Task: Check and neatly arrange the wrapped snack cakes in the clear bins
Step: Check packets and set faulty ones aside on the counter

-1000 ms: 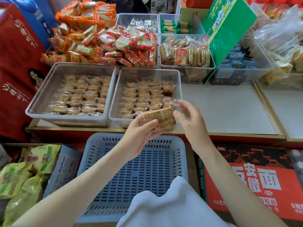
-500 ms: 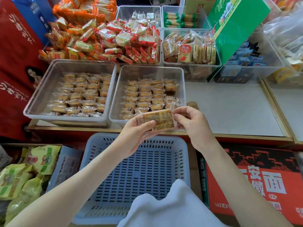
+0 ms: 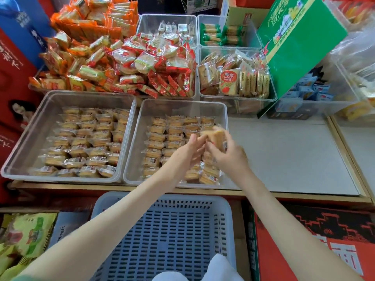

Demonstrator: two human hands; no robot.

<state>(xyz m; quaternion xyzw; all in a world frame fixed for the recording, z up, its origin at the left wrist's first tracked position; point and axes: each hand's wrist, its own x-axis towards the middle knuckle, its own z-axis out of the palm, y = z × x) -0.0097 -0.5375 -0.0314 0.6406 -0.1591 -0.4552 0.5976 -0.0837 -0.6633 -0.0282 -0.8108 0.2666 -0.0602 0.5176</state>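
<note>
A cake [image 3: 216,136] is hanging tilted over the far right of the right bin [image 3: 183,102], above the rows of cakes [image 3: 172,138] lying in it, with the right hand [image 3: 230,159] pinching it in its grip. The left hand [image 3: 187,153] is reaching in beside it, fingers stretched out, tips touching the cake's near edge, though blur is smearing the contact. The left bin [image 3: 81,94] is sitting just beside the right one on the bench [image 3: 284,155].

**Bright light, blurred centre**

Soft light fills the frame, strongest upper right, where clear bags [image 3: 353,47] wash out white. Shadows are faint. At centre the left hand [image 3: 188,151], the right hand [image 3: 228,158] and the snack cake [image 3: 216,135] it grips smear with motion. Corners stretch.
</note>
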